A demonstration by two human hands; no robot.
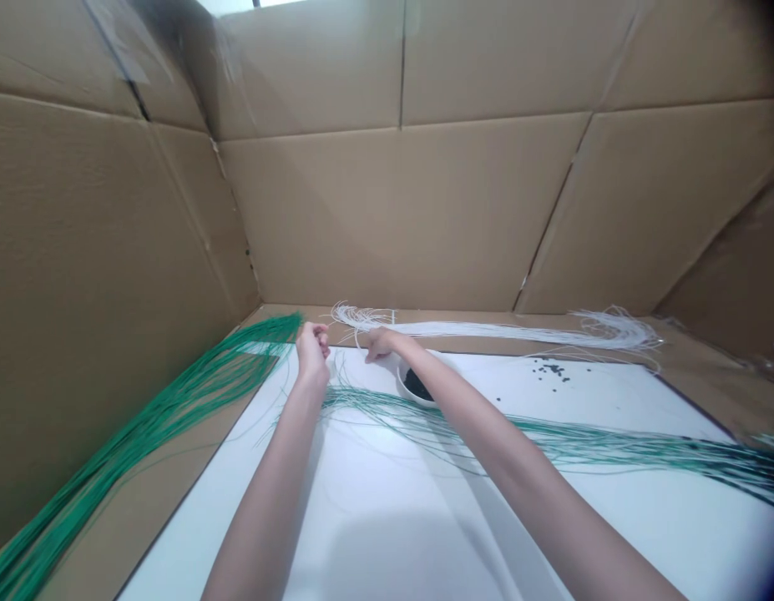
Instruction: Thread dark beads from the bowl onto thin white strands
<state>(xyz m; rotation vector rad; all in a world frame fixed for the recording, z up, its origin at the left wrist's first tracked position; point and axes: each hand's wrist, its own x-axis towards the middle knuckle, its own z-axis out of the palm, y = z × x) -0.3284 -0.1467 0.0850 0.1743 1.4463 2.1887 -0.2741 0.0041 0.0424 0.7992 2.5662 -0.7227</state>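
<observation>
My left hand [312, 352] is curled closed just beside the tip of a long bundle of green wires [192, 392]. My right hand [380, 343] is pinched, a little to its right, above a small white bowl [407, 388] of dark beads. Whether either hand holds a fine strand is too small to tell. Looser thin green wires [549, 438] spread across a white board [374, 517] beneath my forearms. Behind my hands lies a bundle of white wires [487, 330].
Cardboard walls [387, 209] rise at the back and left, and cardboard [142, 492] lies under the board's left edge. Several dark beads [553, 371] are scattered near the board's far edge, right of the bowl.
</observation>
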